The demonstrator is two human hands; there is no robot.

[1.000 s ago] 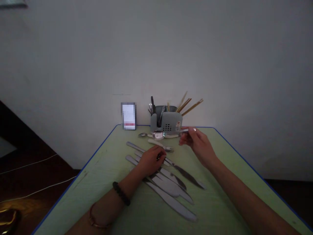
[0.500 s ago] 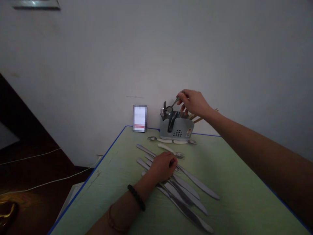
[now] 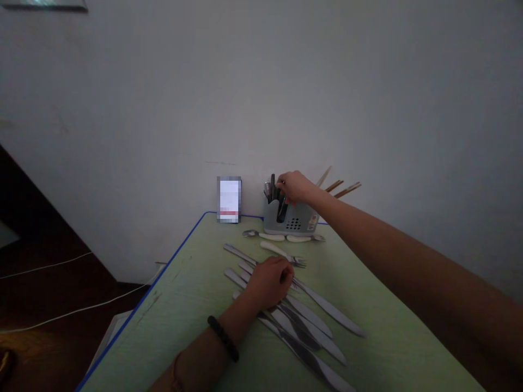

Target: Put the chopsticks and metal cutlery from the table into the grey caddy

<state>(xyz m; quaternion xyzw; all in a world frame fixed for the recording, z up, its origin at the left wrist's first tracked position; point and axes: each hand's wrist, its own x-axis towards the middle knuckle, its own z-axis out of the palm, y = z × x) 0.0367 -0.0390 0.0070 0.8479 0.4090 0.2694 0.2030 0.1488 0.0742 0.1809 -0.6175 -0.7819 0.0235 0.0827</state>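
Note:
My right hand [image 3: 297,186] is over the grey cutlery caddy [image 3: 272,220], its fingers pinched together at the slots. They close on the spoon seen there a moment earlier, now mostly hidden by the hand and caddy. My left hand [image 3: 272,280] rests curled on a spread of metal table knives [image 3: 327,313]; what its fingers hold, if anything, is hidden. A white-handled fork [image 3: 275,249] lies just beyond that hand. Two white-handled utensils, a spoon [image 3: 272,237] on the left and another piece [image 3: 300,238] on the right, lie end to end before the caddy.
Chopsticks [image 3: 347,189] lean out of the caddy's right side, and dark handles [image 3: 273,185] stand at its left. A lit phone [image 3: 229,200] leans against the wall. The green table [image 3: 183,283] has a blue edge; a white cable [image 3: 81,309] runs at the left.
My right hand has moved left and down to the caddy, lowering the spoon into it. My left hand stays on the knives. The view has shifted slightly.

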